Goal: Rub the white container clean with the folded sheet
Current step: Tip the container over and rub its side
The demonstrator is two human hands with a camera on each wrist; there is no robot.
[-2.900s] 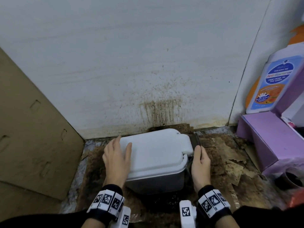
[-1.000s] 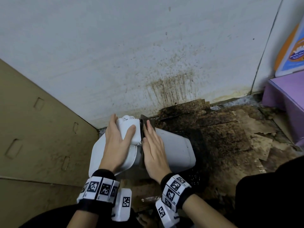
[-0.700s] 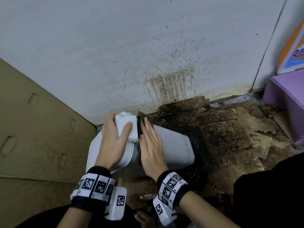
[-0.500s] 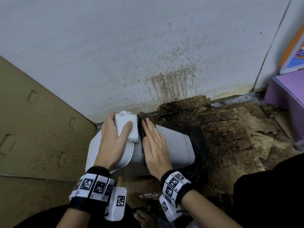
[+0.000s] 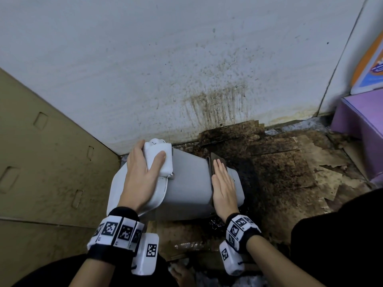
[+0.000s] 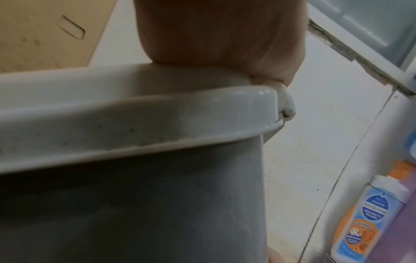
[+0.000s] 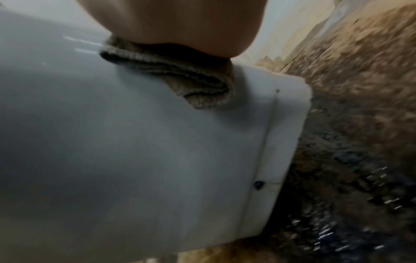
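The white container point(image 5: 190, 179) lies tipped on its side, lid toward the left, on the dirty floor. My left hand point(image 5: 151, 160) grips the lid's white latch tab point(image 5: 163, 162), fingers behind it and thumb across its front. My right hand point(image 5: 222, 183) lies flat with straight fingers on the container's upturned side near its base, pressing the dark folded sheet point(image 5: 216, 159) against it. In the right wrist view the sheet point(image 7: 191, 78) shows as a ribbed brown-grey wad under my palm on the container point(image 7: 135, 142). The left wrist view shows the lid rim point(image 6: 157, 115).
A brown cardboard panel point(image 5: 41, 152) stands at the left. The stained white wall point(image 5: 186, 59) is right behind the container. Soaked, torn cardboard point(image 5: 290, 172) covers the floor to the right. A purple box point(image 5: 362, 121) and an orange-blue bottle point(image 6: 364, 222) sit at far right.
The container went from upright to lying on its side. In the last second my right hand slid the sheet rightward from beside the lid toward the base. My left hand kept its grip.
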